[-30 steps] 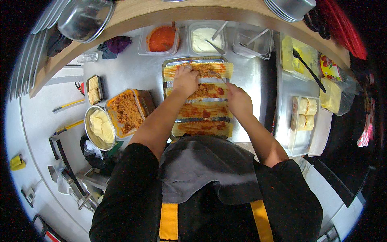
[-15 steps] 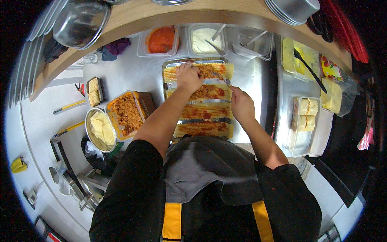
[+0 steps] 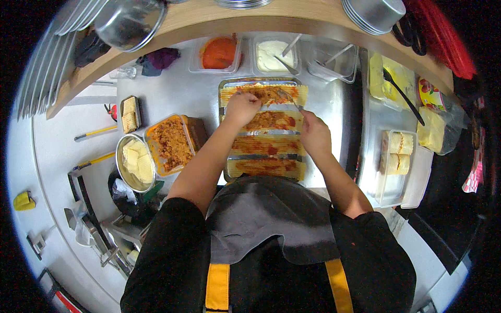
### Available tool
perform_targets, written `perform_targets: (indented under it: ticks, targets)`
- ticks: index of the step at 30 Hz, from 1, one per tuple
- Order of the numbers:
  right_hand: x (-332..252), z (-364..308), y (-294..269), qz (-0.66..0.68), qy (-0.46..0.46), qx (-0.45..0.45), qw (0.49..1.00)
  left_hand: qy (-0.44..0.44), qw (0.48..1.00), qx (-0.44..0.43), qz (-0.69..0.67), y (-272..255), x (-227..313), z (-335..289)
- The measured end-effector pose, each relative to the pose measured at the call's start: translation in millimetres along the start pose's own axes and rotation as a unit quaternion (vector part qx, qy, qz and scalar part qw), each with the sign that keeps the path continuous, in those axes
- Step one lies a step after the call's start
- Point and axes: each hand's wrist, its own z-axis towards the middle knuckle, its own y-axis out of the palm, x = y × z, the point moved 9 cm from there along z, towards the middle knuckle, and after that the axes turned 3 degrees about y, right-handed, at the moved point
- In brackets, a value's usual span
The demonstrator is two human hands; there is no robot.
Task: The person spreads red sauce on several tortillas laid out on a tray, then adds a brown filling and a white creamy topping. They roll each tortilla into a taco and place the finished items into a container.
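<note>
A metal tray point(image 3: 224, 83) lies in front of me, with several ridged pasta sheets laid across it in rows. The farthest pasta sheet point(image 3: 301, 99) carries red sauce and crumbly minced meat point(image 3: 267, 96). My right hand point(image 3: 315, 132) grips the handle of a metal spoon point(image 3: 288, 98), whose head rests over that sheet's right part. Above the left part, my left hand point(image 3: 242, 109) is closed, fingers curled together at the meat; whatever they may hold is hidden. Nearer rows, such as the nearest pasta sheet point(image 3: 266, 168), are smeared with red sauce.
At left stand a tub of minced meat point(image 3: 169, 146), a bowl of pale pasta sheets point(image 3: 136, 164) and a small filled tin point(image 3: 130, 113). Behind are tubs of red sauce point(image 3: 219, 54) and white sauce point(image 3: 275, 55). A clear container with pasta rolls point(image 3: 395, 175) stands right. A wooden shelf point(image 3: 292, 22) overhangs.
My left hand has drawn slightly nearer, its fingers going from spread on the far sheet to curled. The spoon stays over the meat. The whole view has shifted a little.
</note>
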Motion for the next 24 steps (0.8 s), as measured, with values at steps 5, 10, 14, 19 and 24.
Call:
perform_targets:
  ticks: [5,10,14,19,24]
  targets:
    - [8.6,3.2,4.3,0.012,0.003,0.017,1.0,-0.034,0.987,0.058,-0.145,-59.2,-3.1,-55.1]
    - [-2.1,10.0,30.0,-0.085,-0.032,-0.021,0.996,-0.021,0.958,0.175,-0.225,-145.9,-23.7,-152.9]
    - [-16.7,11.1,36.9,-0.17,-0.043,-0.059,0.983,-0.081,0.923,0.256,-0.276,-208.1,-88.7,-242.4]
    - [-49.5,11.3,25.0,-0.172,-0.078,-0.029,0.982,-0.182,0.852,0.352,-0.343,-260.5,-207.0,-375.7]
    - [-59.8,16.1,54.6,-0.226,-0.09,-0.072,0.967,-0.295,0.745,0.436,-0.41,-258.4,-336.1,-503.7]
